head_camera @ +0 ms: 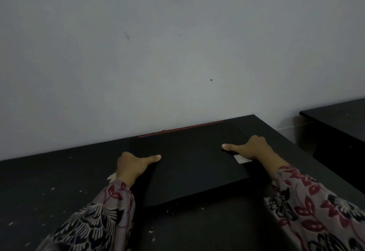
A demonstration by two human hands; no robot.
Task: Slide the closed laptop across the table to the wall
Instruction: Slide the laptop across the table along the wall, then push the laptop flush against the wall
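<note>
black closed laptop (pixel 189 163), both side edges gripped by left hand (pixel 132 166) and right hand (pixel 250 149), far edge nearly touching wall (pixel 177 53).

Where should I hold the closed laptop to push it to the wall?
Grip the laptop's two side edges, coming from the near side, as the left hand and right hand do. It lies flat, so thumbs on the lid steer it straight.

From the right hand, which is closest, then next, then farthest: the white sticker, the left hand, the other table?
1. White sticker: right beside the right hand, on the laptop.
2. Left hand: across the laptop, at its left edge.
3. Other table: far off to the right, by the wall.
</note>
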